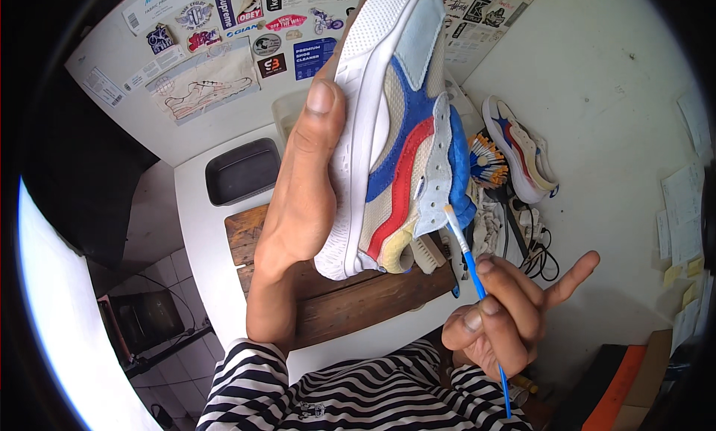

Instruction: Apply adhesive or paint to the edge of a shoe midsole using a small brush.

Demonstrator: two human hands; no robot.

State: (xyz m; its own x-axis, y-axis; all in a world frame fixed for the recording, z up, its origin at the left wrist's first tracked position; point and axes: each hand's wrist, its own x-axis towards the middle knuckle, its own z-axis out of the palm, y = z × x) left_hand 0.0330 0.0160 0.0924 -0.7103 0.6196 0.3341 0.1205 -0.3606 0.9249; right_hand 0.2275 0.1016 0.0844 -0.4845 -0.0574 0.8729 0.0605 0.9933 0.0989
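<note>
A sneaker (406, 147) with a white sole, cream mesh, and blue, red and grey panels is held up in front of me, toe upward and side facing me. My left hand (309, 177) grips it along the sole, thumb lying on the sole's edge; the other fingers are hidden behind the shoe. Between the fingertips of my right hand (500, 315) is a thin blue paintbrush (475, 273), its little finger stretched out. The bristle tip meets the grey eyelet panel near the lowest lace holes, apparently touching it.
Below the shoe lies a dark wooden board (358, 304) on the white table, with a scrub brush (427, 253) on it. A black tray (242, 170) is at left. The matching sneaker (520, 147), a holder of orange-tipped pens or brushes (487, 161) and tangled cables (538, 253) are at right.
</note>
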